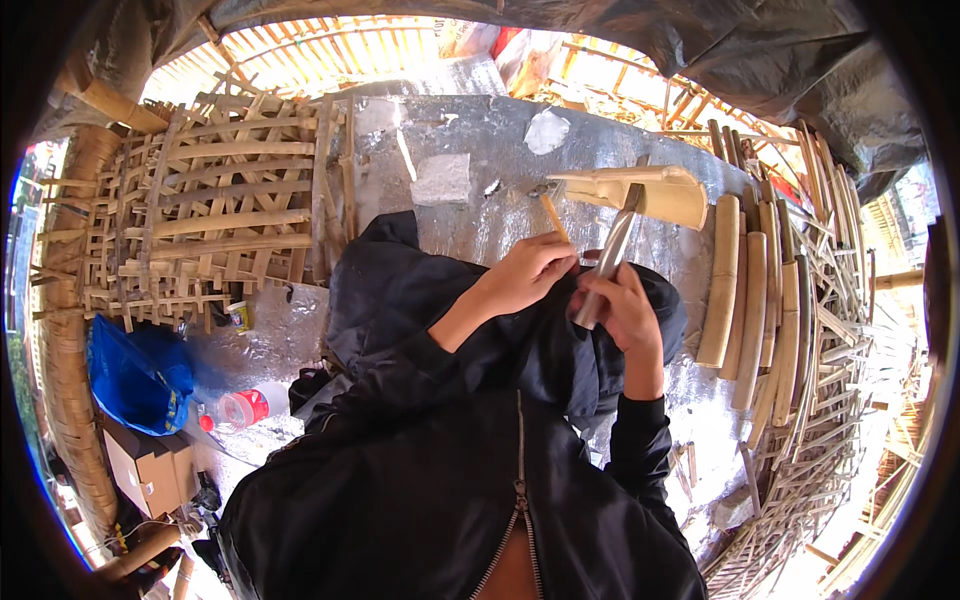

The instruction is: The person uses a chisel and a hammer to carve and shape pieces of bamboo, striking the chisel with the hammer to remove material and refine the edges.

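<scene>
My left hand (527,274) is closed in a pinch above my lap, on a thin yellowish stick (554,217) that points away from me. Close beside it, my right hand (631,313) wraps around a silver metal tool with a tube-like handle (613,252). The tool slants up and away; its far end narrows to a dark part, and I cannot make out its exact kind. Beyond the hands lies a split piece of pale bamboo (672,197), partly covered by the tool. Whether the tool touches the bamboo is unclear.
Several bamboo lengths (722,285) and a heap of thin strips (815,400) lie on the right. A woven bamboo panel (235,190) is on the left, above a blue bag (130,385), a plastic bottle (246,406) and a cardboard box (150,470). A pale block (441,179) rests ahead.
</scene>
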The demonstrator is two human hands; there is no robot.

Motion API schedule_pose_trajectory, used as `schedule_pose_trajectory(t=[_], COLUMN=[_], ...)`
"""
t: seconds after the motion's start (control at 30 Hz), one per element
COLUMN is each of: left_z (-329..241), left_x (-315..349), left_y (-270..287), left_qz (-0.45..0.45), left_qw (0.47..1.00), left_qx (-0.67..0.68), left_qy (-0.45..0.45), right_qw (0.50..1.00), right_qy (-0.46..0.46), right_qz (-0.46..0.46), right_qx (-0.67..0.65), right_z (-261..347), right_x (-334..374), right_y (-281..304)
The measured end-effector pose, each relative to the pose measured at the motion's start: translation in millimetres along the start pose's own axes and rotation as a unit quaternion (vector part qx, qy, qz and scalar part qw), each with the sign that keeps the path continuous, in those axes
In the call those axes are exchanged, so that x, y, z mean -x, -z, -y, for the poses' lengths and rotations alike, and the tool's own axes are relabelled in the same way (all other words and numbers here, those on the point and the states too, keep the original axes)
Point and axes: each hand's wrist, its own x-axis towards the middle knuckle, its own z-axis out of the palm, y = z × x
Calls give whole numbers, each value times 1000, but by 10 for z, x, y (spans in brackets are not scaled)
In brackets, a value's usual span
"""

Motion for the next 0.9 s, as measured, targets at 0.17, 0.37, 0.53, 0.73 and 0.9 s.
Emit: schedule_pose_trajectory(t=[0.17, 0.37, 0.53, 0.73, 0.9], left_z=[437, 1063, 1170, 1237, 1229], left_x=[669, 1705, 1667, 1606, 1614], left_y=[135, 347, 554, 596, 585], left_qz=[130, 56, -41, -46, -44], left_qw=[981, 940, 837, 803, 798], left_qx=[37, 86, 395, 442, 447], left_qy=[139, 326, 376, 398, 402], right_qw=[940, 866, 724, 701, 630], right_qy=[155, 194, 285, 272, 365], right_qz=[-212, -247, -230, -196, -261], right_qx=[217, 388, 585, 630, 634], right_z=[177, 695, 713, 1104, 1627], right_x=[-37, -151, -605, -813, -602], right_y=[62, 21, -79, -392, -711])
